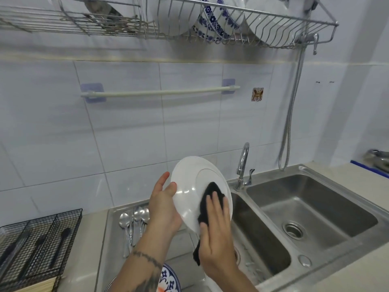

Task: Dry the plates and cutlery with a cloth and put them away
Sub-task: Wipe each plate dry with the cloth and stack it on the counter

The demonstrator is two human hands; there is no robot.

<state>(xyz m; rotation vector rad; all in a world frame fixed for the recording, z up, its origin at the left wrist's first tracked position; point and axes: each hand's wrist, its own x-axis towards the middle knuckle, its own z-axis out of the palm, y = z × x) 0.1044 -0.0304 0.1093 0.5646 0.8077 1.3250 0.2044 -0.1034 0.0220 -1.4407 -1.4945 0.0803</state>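
Left hand grip curled on rim of white plate, held tilted above sink edge; right hand flat, pressing black cloth to underside. Probably rigid, brittle, slick while wet: rim hold best. Steel sink and faucet just beside; wire rack overhead, open room between.

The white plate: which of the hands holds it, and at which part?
The left hand grips the white plate at its left rim, thumb on the edge. The right hand presses a black cloth flat against its underside.
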